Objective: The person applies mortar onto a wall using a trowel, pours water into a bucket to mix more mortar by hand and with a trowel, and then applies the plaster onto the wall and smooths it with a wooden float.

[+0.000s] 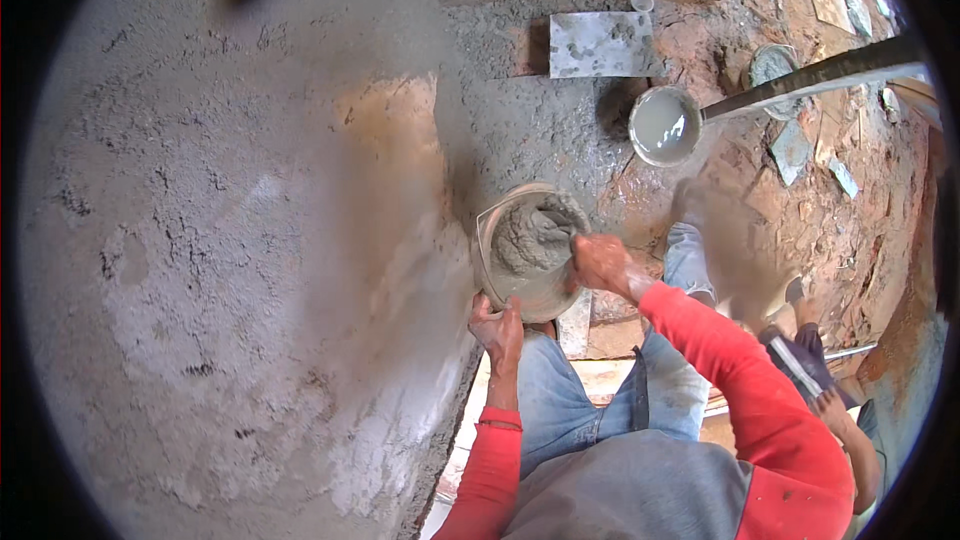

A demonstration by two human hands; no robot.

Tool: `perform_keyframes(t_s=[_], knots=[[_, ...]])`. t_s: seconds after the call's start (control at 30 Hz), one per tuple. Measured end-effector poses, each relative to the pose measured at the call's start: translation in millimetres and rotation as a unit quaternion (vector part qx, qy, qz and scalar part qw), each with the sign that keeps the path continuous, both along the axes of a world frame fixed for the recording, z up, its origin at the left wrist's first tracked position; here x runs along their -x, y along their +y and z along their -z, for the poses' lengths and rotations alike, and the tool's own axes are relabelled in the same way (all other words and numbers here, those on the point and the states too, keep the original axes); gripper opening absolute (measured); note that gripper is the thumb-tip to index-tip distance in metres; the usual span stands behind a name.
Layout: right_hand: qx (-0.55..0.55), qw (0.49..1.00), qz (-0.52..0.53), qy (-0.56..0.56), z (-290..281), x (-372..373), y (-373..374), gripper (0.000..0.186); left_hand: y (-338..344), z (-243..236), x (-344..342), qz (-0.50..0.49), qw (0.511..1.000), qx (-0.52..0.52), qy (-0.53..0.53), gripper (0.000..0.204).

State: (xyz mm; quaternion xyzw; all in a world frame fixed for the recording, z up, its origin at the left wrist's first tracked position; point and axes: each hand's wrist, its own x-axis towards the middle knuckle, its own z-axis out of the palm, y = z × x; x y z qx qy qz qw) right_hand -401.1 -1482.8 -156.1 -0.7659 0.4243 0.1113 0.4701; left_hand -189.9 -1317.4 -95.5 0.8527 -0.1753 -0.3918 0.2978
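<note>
A round bucket (487, 258) with a thin wire handle holds wet grey mortar (530, 240), in front of my knees and beside the plastered wall. My left hand (498, 330) is closed on the bucket's near rim, thumb on top. My right hand (604, 265) makes a fist at the right side of the bucket, around what looks like a trowel. Its blade is mostly hidden in the mortar, so its shape is hard to make out.
A rough grey wall (200, 240) fills the left. Beyond the bucket are a bucket of cloudy water (664, 126), a mortar-spotted board (600, 44) and a small cup (642, 2). A long beam (815, 78) reaches in from the right. Another person's hand (830, 408) shows at lower right.
</note>
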Motion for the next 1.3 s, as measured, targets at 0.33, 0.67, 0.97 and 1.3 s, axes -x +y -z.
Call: perform_keyframes(t_s=[0.33,0.67,0.97,1.3], knots=[[-0.423,0.819,0.340,-0.187,-92.2,71.4,-59.4,0.016,-50.7,17.1,80.9,-0.281,0.914,0.124,0.266,0.021],[-0.003,0.699,0.648,-0.303,52.9,69.6,-169.2,0.014,-11.3,90.9,19.0,-0.249,0.942,0.065,0.214,0.016],[0.301,0.840,0.441,-0.100,287.1,-244.7,-228.6,0.029,55.1,190.4,-46.2,-0.177,0.981,-0.083,0.023,0.015],[0.016,0.996,0.073,-0.040,49.4,-22.7,0.2,0.019,16.1,119.7,-15.5,-0.169,0.985,-0.023,-0.007,0.023]])
